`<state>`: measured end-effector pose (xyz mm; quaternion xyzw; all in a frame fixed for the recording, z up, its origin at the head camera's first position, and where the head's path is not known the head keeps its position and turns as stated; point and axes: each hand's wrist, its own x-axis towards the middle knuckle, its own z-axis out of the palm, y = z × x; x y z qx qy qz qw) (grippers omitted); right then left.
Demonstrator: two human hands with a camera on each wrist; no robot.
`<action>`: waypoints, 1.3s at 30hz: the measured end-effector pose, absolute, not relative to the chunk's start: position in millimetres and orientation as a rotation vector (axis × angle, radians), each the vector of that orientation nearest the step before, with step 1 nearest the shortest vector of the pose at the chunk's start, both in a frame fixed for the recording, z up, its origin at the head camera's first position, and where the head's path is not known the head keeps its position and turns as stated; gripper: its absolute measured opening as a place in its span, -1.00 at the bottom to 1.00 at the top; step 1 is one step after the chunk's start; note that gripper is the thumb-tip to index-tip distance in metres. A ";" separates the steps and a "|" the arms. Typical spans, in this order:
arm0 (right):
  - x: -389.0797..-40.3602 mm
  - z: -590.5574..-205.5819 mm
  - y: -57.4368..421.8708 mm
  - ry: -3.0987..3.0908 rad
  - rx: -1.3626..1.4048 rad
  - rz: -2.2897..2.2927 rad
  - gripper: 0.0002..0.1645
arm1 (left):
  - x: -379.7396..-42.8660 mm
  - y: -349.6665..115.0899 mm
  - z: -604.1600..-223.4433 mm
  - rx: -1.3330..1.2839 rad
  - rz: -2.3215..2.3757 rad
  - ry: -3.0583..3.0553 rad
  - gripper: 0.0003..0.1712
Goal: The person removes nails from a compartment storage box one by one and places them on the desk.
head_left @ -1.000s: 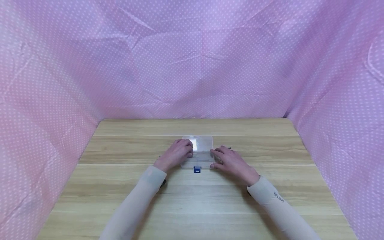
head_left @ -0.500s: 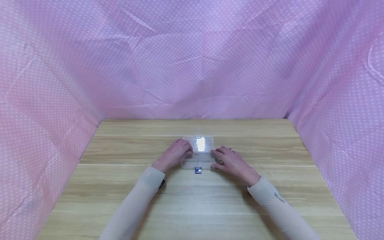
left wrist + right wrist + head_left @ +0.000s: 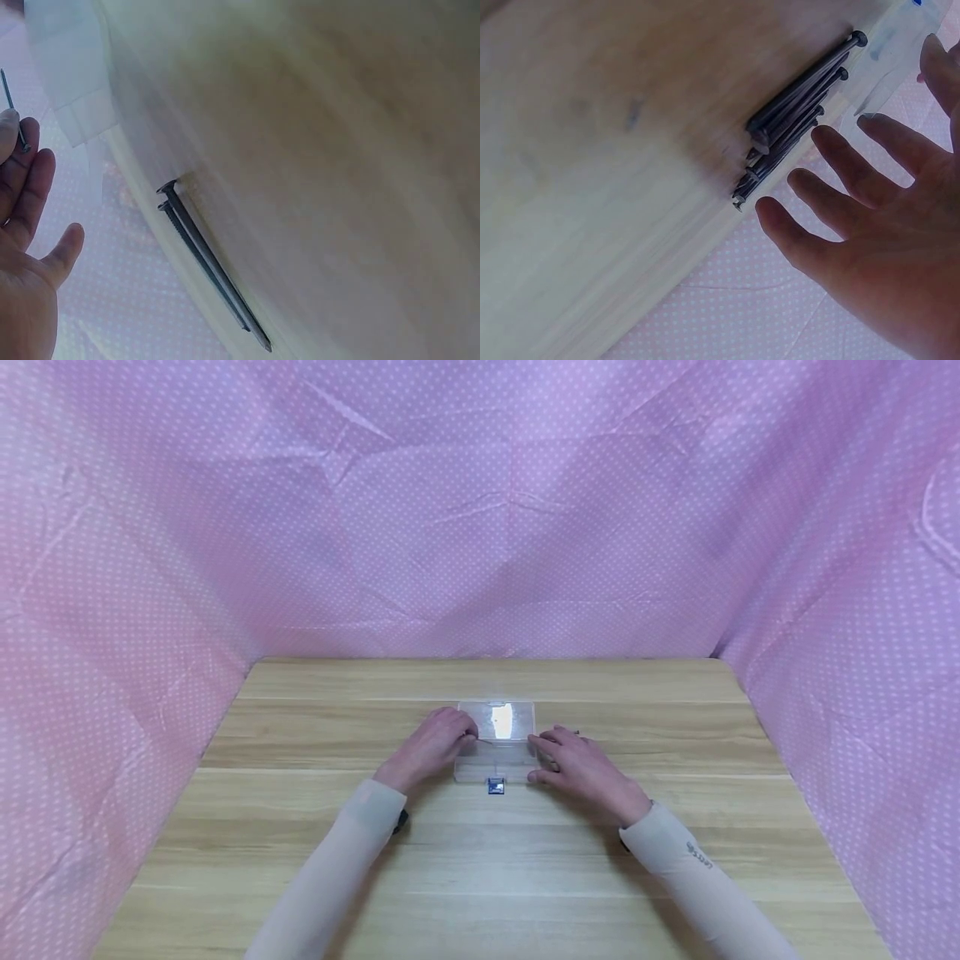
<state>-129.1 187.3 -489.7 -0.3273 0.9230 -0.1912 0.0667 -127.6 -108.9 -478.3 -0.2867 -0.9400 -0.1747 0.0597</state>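
Observation:
A clear plastic box (image 3: 474, 771) sits on the table between both hands, its lid (image 3: 519, 723) swung back and a blue latch (image 3: 496, 787) at the front. My left hand (image 3: 435, 745) pinches a thin nail (image 3: 10, 91) between thumb and fingers, over the box's left side. Two longer dark nails (image 3: 217, 271) lie on the table beside that hand in the left wrist view. At the box's right end, my right hand (image 3: 583, 767) has its fingers spread and touches the edge. Several dark nails (image 3: 804, 91) lie beneath this hand in the right wrist view.
The wooden table (image 3: 480, 877) carries the box near its back half. Pink dotted cloth (image 3: 480, 527) hangs behind the table and along both sides.
My left hand has drawn slightly leftward, and the nail's thin shaft now shows beyond its fingertips. Glare on the lid has shifted right. The right hand stays nearly still.

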 end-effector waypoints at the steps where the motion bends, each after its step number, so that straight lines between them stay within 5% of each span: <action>1: -129.3 -489.8 187.2 2.783 -0.990 -0.576 -0.17 | -127.5 -109.7 -477.7 -0.859 -0.547 -2.843 -0.92; 22: -127.7 -488.7 188.6 2.770 -0.998 -0.582 -0.17 | -110.9 -133.8 -467.9 -0.762 -0.775 -2.768 -0.77; 39: -125.6 -495.1 196.4 2.766 -1.032 -0.589 -0.18 | -96.1 -144.9 -469.5 -0.710 -0.665 -2.709 -0.92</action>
